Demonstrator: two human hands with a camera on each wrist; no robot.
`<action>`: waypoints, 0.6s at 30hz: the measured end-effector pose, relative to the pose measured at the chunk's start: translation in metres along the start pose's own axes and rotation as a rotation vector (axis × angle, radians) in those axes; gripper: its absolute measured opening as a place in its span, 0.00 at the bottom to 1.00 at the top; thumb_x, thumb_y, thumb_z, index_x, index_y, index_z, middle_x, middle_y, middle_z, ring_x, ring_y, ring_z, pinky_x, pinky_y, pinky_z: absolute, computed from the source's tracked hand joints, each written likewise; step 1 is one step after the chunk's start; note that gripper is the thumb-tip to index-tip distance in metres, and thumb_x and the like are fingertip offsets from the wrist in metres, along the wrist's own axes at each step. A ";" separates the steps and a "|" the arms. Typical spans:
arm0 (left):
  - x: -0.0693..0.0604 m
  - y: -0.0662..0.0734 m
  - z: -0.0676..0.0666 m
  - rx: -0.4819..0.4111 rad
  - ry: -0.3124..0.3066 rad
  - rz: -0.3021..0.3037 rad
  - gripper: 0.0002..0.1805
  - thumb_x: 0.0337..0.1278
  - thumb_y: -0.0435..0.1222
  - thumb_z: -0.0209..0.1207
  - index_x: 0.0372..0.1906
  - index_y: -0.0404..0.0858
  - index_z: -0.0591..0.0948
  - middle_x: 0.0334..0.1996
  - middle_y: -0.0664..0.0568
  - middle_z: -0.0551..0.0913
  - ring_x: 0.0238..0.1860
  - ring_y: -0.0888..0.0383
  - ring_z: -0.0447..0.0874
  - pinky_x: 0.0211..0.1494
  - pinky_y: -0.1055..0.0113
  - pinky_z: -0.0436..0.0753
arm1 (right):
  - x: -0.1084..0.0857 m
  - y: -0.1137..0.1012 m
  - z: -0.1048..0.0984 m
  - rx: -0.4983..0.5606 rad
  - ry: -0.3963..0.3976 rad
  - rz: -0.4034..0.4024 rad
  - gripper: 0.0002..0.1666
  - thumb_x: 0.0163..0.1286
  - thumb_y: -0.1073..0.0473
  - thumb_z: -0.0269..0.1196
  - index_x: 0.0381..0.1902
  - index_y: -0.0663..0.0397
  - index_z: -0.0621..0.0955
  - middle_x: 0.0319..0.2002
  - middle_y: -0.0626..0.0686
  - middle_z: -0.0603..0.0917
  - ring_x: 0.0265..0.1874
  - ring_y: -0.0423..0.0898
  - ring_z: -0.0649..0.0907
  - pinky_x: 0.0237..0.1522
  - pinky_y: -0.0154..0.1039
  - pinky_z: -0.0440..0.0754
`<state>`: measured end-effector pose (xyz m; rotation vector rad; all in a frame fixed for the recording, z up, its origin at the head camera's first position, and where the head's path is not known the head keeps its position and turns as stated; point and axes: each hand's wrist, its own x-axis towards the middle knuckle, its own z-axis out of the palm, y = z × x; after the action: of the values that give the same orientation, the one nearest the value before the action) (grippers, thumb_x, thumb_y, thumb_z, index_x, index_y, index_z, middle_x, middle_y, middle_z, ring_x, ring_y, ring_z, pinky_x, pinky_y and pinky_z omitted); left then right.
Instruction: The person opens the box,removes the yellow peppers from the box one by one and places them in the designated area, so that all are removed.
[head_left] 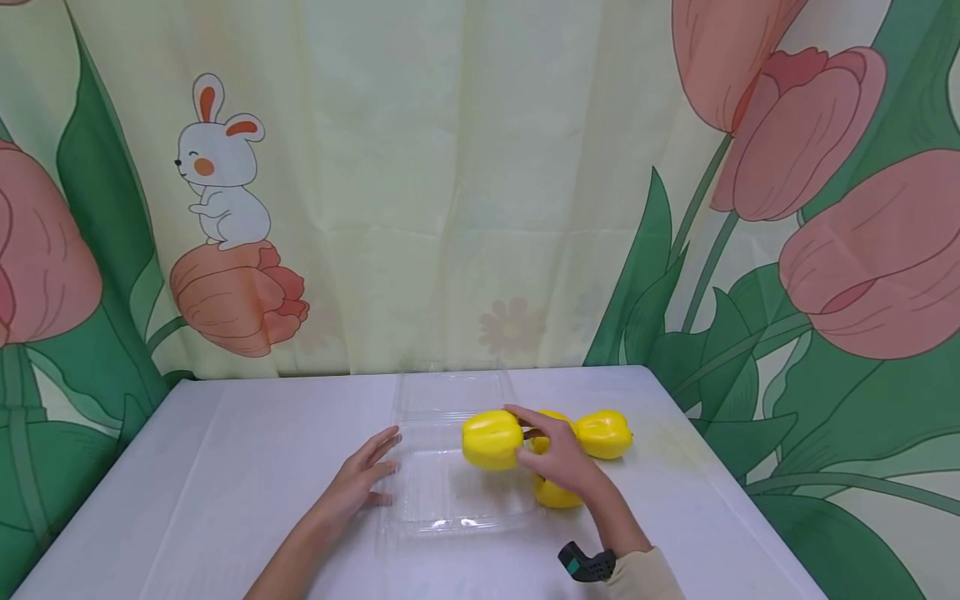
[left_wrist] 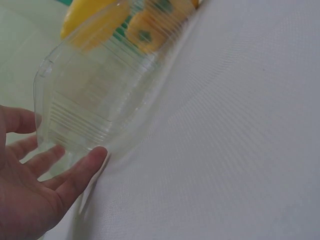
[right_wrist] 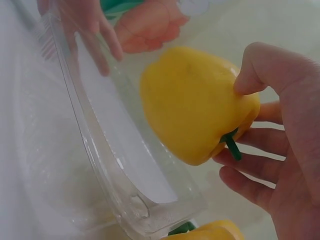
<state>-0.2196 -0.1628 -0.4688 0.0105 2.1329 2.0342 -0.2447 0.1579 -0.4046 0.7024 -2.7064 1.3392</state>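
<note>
A yellow bell pepper [head_left: 491, 440] with a short green stem [right_wrist: 231, 144] is pinched between the thumb and fingers of my right hand [head_left: 561, 454]. It hangs over the right part of a clear plastic clamshell box [head_left: 465, 504], whose lid [head_left: 453, 394] lies folded back toward the curtain. At the box's left side is my left hand [head_left: 354, 486], fingers loosely spread. In the left wrist view, its thumb and fingertips [left_wrist: 97, 157] are at the box's end wall. Three more yellow peppers, including a rear-right one [head_left: 603, 434] and a front one [head_left: 557, 493], lie right of the box.
A white cloth covers the table [head_left: 225, 467]. Behind it hangs a curtain [head_left: 375, 208] printed with tulips and a rabbit. A black wrist device [head_left: 585, 563] sits on my right wrist by a beige sleeve [head_left: 647, 575].
</note>
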 end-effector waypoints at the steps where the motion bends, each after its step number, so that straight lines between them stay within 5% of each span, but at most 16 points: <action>1: 0.000 0.000 0.000 -0.002 0.001 -0.002 0.31 0.68 0.34 0.51 0.74 0.50 0.60 0.75 0.49 0.59 0.71 0.42 0.61 0.43 0.57 0.85 | 0.000 0.000 -0.001 0.001 0.001 0.001 0.38 0.56 0.64 0.59 0.67 0.40 0.72 0.57 0.47 0.81 0.52 0.46 0.80 0.58 0.56 0.78; 18: 0.002 -0.002 0.000 -0.008 0.009 -0.004 0.31 0.67 0.34 0.51 0.73 0.51 0.61 0.75 0.51 0.61 0.71 0.42 0.62 0.42 0.57 0.85 | -0.009 0.009 -0.014 -0.012 0.036 0.063 0.39 0.57 0.64 0.60 0.68 0.43 0.70 0.60 0.51 0.79 0.52 0.49 0.81 0.58 0.51 0.79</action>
<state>-0.2211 -0.1632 -0.4714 -0.0046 2.1276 2.0446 -0.2425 0.1766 -0.4046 0.5909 -2.7274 1.3344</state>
